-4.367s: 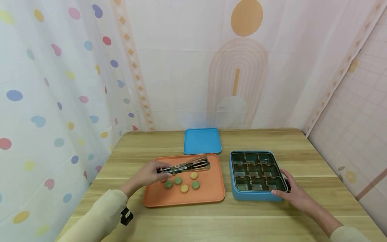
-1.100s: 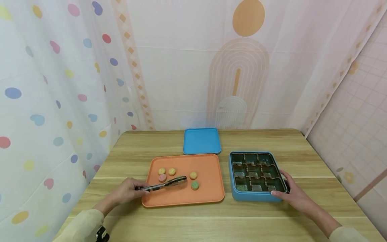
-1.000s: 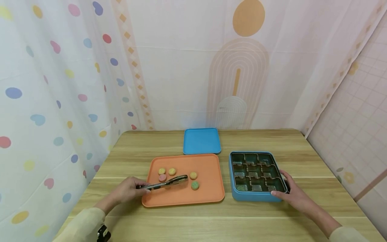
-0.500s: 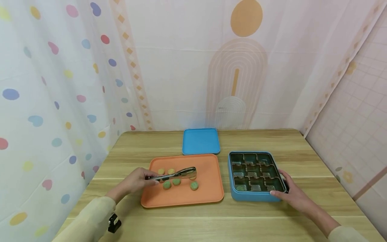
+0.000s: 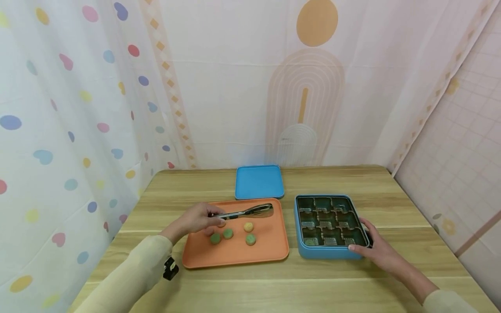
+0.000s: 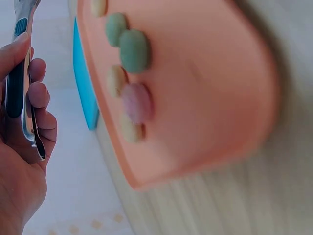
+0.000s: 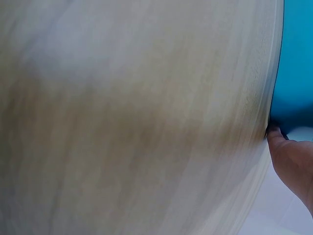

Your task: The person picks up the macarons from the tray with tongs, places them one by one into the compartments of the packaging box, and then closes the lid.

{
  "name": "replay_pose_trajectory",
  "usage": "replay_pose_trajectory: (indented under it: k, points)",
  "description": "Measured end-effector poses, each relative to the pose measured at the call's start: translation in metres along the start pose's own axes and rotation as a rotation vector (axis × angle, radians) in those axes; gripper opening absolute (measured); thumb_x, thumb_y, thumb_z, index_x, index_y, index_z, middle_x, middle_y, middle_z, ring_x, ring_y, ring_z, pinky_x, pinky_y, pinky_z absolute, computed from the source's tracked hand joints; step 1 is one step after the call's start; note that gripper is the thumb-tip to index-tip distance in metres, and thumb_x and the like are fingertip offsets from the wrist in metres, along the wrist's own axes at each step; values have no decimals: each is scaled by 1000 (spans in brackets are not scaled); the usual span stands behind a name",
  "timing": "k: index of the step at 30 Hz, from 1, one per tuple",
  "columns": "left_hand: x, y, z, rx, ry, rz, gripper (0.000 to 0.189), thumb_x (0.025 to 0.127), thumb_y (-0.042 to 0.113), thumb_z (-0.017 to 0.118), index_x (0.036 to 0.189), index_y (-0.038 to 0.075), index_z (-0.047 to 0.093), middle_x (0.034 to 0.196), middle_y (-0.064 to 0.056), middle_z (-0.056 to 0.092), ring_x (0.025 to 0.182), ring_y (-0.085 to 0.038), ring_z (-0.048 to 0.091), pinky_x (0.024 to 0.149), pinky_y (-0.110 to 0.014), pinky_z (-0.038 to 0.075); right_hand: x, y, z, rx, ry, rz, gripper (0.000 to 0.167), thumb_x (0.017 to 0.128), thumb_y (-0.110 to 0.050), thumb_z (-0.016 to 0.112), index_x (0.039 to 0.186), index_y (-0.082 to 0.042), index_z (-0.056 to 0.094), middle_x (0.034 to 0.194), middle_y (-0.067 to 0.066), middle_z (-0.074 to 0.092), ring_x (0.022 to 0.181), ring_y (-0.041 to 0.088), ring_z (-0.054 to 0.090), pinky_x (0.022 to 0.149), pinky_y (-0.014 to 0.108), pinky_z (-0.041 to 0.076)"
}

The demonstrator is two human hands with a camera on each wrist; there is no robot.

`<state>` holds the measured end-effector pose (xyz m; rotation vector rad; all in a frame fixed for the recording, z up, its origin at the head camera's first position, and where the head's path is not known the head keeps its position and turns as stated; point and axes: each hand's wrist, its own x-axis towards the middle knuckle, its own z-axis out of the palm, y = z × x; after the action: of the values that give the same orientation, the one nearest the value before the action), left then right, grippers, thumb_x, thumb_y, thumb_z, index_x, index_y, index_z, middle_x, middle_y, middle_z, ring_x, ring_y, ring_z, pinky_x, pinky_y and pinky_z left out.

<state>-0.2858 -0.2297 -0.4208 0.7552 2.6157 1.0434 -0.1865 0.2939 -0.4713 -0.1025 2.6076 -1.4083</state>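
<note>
Tongs (image 5: 239,214) higher, left hand (image 5: 195,219) around them

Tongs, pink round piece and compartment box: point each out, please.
Tongs (image 5: 243,213), head view: metal arm, mid-length.
Pink round piece (image 6: 137,103), left wrist view: its middle.
Compartment box (image 5: 328,253), head view: blue front wall.

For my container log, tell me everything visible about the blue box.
The blue box is square and open-topped, with rounded corners. Its dark, plastic-looking insert forms nine compartments; something greenish shows in the near-left one. It rests upright on the table, right of the orange tray, the right hand holding its near-right corner.
</note>
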Motion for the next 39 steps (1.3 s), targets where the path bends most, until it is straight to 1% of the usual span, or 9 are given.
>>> replay_pose_trajectory:
  k: [5,8,12,15,17,23,26,30,39]
  points:
    - [20,17,6,19,-10,44,22,95,27,69,111,12,77,59,-4,56,44,-9,29,47,-25,27,2,1,-1,-3,-1,2,100,92,-31,72,158,-7,0,152,42,10,135,60,21,100,69,30]
    - [32,28,11,37,-32,85,23,96,27,68,114,16,76,62,4,56,44,-9,30,49,-25,31,1,1,0,-7,5,2,99,92,-30,72,158,-7,1,151,42,12,135,60,23,100,68,31]
    - [48,43,22,36,-66,134,25,97,26,66,118,14,74,60,-1,57,43,-10,29,50,-26,33,2,1,0,-16,8,0,99,93,-29,72,158,-5,1,151,42,13,134,60,24,100,68,31]
    - [59,54,31,17,-82,140,28,97,24,67,121,11,73,55,-9,53,43,-10,26,48,-27,30,2,1,0,-20,9,4,99,93,-29,72,158,-5,1,151,42,13,135,60,23,100,68,31]
    - [66,61,38,20,-93,145,28,96,25,68,121,11,73,55,-8,53,44,-11,25,48,-27,28,2,2,0,-21,10,4,99,93,-29,72,158,-5,1,151,42,13,135,60,22,100,68,31]
    - [84,80,55,74,-102,195,26,94,25,71,117,14,75,51,5,47,45,-10,29,48,-25,27,2,1,1,-20,12,-6,99,93,-29,72,158,-5,1,151,42,15,134,60,24,99,67,32]
    - [91,87,62,89,-121,255,16,94,22,71,106,14,78,53,8,44,47,-9,30,50,-24,28,2,2,1,-13,11,-2,99,93,-29,72,158,-5,1,151,41,15,135,59,24,99,67,32]
    - [97,94,72,107,-131,312,9,94,18,72,96,11,77,62,10,51,51,-7,34,53,-24,30,1,0,1,-2,10,5,99,92,-29,72,158,-5,1,150,41,18,134,57,27,100,64,33]
    - [98,97,90,58,-173,226,14,92,17,73,105,15,79,77,9,66,52,-8,42,51,-23,32,1,-1,0,-7,2,15,100,93,-29,72,158,-5,1,152,41,12,136,59,20,102,69,28]
